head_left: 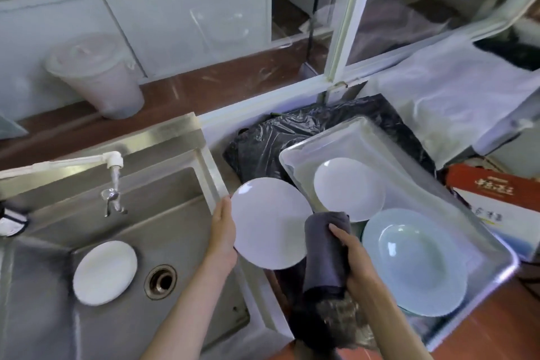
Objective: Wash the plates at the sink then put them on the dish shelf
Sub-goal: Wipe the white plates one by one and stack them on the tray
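Shallow steel tray (473, 231) right of the fingers holding two plates, steel sink (187, 207) holding one, left hand (223, 235) gripping round white plate (270, 223), right hand (355, 260) clutching grey cloth (324, 254), fingertips hidden

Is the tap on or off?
On: a stream of water falls from the tap spout into the sink.

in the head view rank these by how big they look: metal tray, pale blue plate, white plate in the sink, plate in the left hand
1. metal tray
2. pale blue plate
3. plate in the left hand, though it is raised nearer the camera, so unsure
4. white plate in the sink
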Available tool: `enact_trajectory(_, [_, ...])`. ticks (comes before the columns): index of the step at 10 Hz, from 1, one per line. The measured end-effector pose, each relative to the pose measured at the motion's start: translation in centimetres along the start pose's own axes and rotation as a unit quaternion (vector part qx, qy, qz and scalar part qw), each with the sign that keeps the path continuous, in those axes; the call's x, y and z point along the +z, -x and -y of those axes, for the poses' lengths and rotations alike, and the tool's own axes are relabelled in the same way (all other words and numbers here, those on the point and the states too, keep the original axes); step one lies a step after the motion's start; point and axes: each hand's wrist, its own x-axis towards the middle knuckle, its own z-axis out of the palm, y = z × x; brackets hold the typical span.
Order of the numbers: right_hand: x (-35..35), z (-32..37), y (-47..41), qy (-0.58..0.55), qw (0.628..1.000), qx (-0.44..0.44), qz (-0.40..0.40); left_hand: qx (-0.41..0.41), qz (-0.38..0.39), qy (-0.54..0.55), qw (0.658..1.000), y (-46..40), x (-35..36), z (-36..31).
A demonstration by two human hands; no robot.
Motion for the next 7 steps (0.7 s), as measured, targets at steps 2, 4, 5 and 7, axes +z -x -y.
enact_trajectory(2, [-6.3,3.9,-4.4,-0.025,0.997,-0.049,-0.055,-0.001,0.075,-0.033,0.997,-3.2,9.2,1.3])
enact_trajectory(4, [-10.4,6.7,-8.0,0.008,0.995,-0.062,-0.078,0.006,0.038,-0.034,0.999,-5.1,17.2,2.1])
enact_trajectory(5, [-11.3,7.7,-9.7,0.026,0.993,-0.069,-0.096,0.004,0.034,-0.044,0.998,-6.3,19.8,2.8])
enact_trajectory(7, [-12.3,8.7,-11.8,0.083,0.984,-0.093,-0.124,0.015,0.025,-0.059,0.998,-7.7,23.5,3.5])
